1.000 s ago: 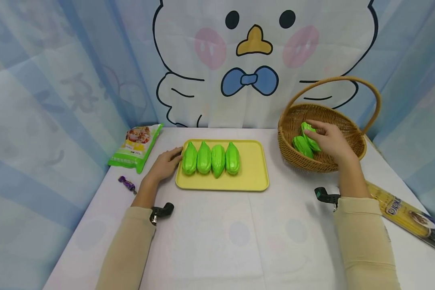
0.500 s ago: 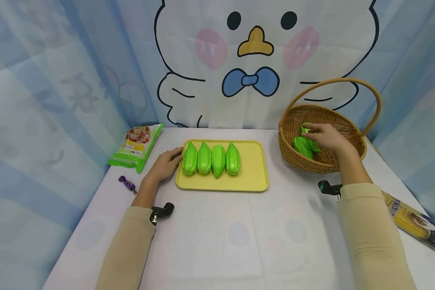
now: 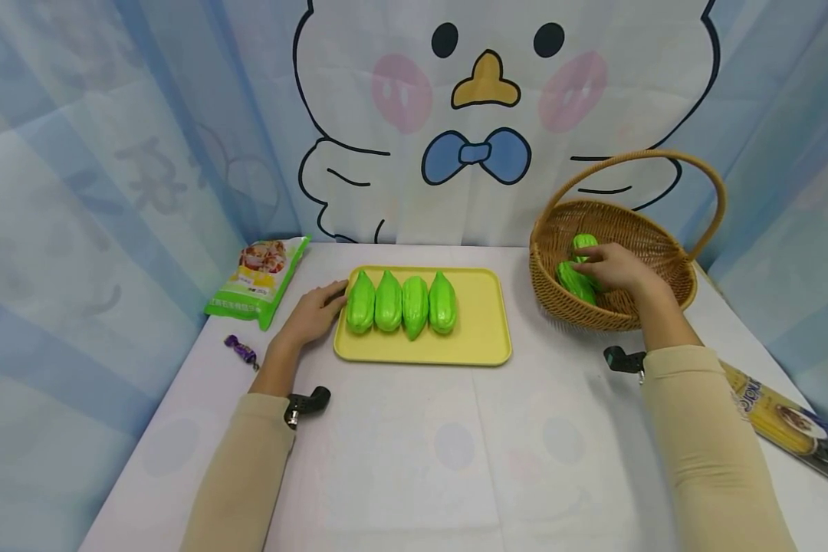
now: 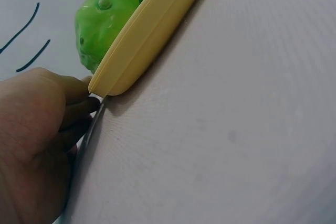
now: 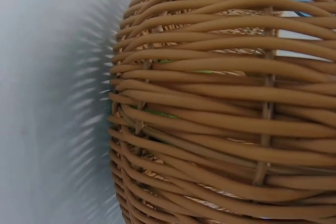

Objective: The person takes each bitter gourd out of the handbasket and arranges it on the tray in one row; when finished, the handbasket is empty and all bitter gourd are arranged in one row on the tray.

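My left hand (image 3: 313, 313) rests at the left rim of a yellow tray (image 3: 479, 322), fingertips right at its edge. In the left wrist view the fingers lie by the tray corner (image 4: 113, 80). Several glossy green, ridged, gourd-like vegetables (image 3: 415, 303) lie side by side in the tray's left half. My right hand (image 3: 617, 268) reaches into a brown wicker basket (image 3: 559, 310), its fingers over the green gourd-like vegetables (image 3: 574, 284) inside. I cannot tell whether it grips one. The right wrist view shows only the basket's woven side (image 5: 226, 98), which hides that hand.
The basket's tall handle (image 3: 635, 153) arches behind the right hand. A green and white snack bag (image 3: 258, 280) and a purple wrapped candy (image 3: 241, 350) lie at left. A long yellow and blue spaghetti pack (image 3: 786, 422) lies beside the right forearm.
My right hand first rises off the upper green vegetable in the basket, then comes down lower over the vegetables. My left hand and the tray stay in place.
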`<state>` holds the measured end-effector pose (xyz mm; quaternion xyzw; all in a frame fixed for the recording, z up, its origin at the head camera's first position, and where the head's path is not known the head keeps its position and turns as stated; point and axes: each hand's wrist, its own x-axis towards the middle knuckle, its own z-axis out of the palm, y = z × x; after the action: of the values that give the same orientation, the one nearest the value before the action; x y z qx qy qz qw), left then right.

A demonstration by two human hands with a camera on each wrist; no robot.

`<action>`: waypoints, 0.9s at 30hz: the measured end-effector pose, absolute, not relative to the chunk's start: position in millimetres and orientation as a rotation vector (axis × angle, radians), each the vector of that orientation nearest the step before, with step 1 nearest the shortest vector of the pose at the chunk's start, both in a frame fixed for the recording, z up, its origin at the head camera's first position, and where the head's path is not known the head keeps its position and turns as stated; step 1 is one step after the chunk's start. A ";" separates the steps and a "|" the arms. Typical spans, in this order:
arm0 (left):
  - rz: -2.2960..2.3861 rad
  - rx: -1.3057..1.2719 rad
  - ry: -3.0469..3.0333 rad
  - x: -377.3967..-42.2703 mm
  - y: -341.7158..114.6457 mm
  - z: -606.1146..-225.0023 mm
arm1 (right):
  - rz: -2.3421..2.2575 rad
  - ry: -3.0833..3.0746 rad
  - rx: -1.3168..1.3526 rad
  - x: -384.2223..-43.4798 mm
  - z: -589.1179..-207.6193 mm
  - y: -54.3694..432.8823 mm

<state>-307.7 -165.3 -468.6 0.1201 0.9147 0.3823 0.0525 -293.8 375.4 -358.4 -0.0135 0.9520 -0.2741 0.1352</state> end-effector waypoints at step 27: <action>1.176 0.357 2.764 -306.0 -165.2 -467.1 | -0.789 2.688 -0.077 -298.3 -365.8 378.1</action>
<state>-306.0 -165.2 -467.1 0.1178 0.9122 0.3882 0.0583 -298.3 378.1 -365.8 -0.0271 0.9454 -0.2775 0.1690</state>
